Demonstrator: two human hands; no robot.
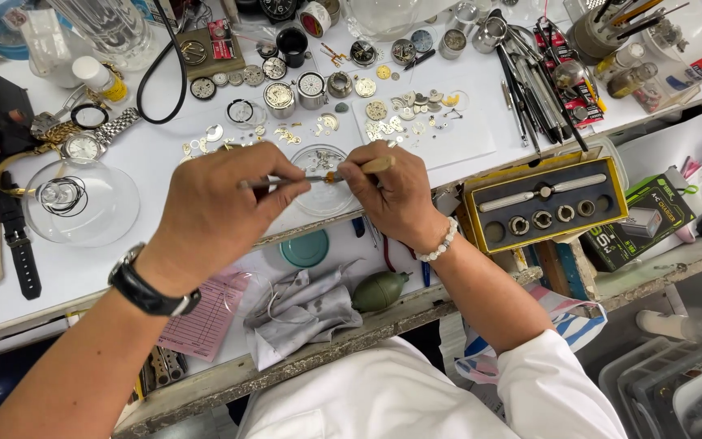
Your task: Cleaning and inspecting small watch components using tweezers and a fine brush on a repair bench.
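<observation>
My left hand point(217, 207) holds thin metal tweezers point(286, 182) pointing right, over a small clear glass dish point(318, 158) with tiny watch parts in it. A wooden-handled small brush or stick point(375, 166) sits in my right hand point(396, 199), its tip meeting the tweezers' tip above the dish. There is a black watch on my left wrist and a white bead bracelet on my right. Just beyond the dish lie many small gears and watch parts point(404, 110) spread on white paper.
A glass dome point(83, 203) covers black rings at the left, beside a metal-band wristwatch point(91, 142). A yellow case of tool heads point(542, 207) lies to the right. A grey cloth point(302, 309), green rubber blower point(379, 291) and pink slip point(205, 321) lie on the near ledge. Tweezers and bottles crowd the far right.
</observation>
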